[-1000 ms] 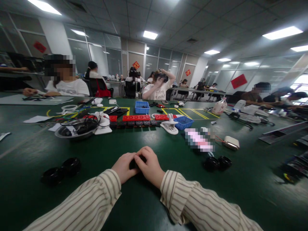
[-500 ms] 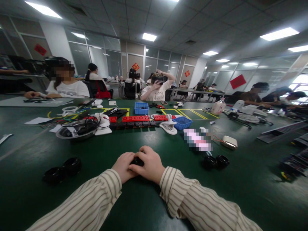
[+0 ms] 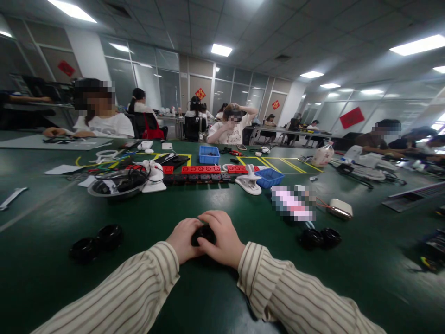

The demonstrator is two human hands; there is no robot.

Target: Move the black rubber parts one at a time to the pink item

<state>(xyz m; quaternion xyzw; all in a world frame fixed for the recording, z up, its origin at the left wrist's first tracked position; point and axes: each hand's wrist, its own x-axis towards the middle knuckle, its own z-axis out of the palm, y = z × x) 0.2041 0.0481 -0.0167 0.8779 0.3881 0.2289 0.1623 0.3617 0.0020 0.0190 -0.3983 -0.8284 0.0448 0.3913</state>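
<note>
Both my hands rest together on the green table [image 3: 215, 287] just in front of me. My left hand [image 3: 182, 240] and my right hand [image 3: 222, 236] are curled round a small black object [image 3: 203, 233] held between them; only a dark patch of it shows between the fingers. Striped sleeves cover both forearms. A pair of black rings [image 3: 97, 242] lies to the left of my hands, and another pair of black rings [image 3: 320, 237] lies to the right.
Further back stand a metal bowl of cables [image 3: 116, 184], a white clamp device [image 3: 248, 182], red and black power strips [image 3: 200, 172], two blue bins [image 3: 209, 154] and a white case [image 3: 340, 208]. Several people sit at the far sides of the tables.
My hands stay closed together on the black object; the fingers have shifted slightly over it. The view has drifted a little, so things appear shifted right.
</note>
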